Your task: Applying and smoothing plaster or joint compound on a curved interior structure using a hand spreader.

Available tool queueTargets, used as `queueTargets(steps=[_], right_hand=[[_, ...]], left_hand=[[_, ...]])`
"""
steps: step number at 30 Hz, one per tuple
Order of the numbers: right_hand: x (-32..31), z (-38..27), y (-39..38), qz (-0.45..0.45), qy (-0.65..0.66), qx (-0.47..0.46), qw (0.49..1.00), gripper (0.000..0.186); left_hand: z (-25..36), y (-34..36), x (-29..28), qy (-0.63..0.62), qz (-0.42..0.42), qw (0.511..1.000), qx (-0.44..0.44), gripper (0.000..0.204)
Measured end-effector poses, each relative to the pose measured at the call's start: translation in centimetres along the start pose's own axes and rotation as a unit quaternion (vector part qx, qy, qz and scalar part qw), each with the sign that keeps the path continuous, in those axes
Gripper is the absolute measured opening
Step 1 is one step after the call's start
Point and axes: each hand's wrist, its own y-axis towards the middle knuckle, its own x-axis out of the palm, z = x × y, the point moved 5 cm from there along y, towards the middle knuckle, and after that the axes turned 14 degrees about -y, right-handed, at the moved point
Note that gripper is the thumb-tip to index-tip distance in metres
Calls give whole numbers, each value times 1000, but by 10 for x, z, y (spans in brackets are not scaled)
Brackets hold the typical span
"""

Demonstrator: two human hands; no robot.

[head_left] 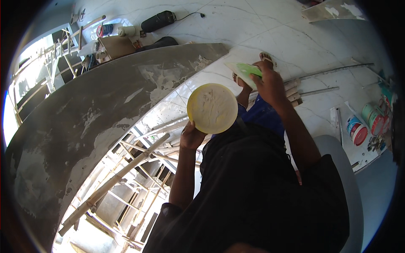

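Observation:
My left hand [193, 136] grips the lower left rim of a round yellow dish [189, 104]. Pale, smeared putty [214, 107] covers its inside; how deep the dish is I cannot tell. Beyond it to the right, my right hand [270, 84] is closed around a flat scraper [249, 71], green with a whitish, pointed edge. The scraper stays apart from the dish. Left of both hands curves a grey plastered surface [114, 90] with patchy, lighter smears.
Bamboo poles [114, 185] cross a bright drop at lower left. Pale marble-look tiles [236, 25] make up the floor. Paint buckets [357, 130] lie at right, near long metal strips [333, 68]. A black cylindrical object [158, 22] and a cardboard box [118, 45] are at far left.

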Motion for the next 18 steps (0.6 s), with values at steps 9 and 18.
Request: queueTargets(steps=[9,18], right_hand=[[-60,-45,-51,-60,-149,-105,981,16],[-68,-56,-35,14,-224,-123,967,22]], left_hand=[[-30,68,46,-17,-62,997,-30,73],[-44,91,65,15,-82,996,-28,68]])
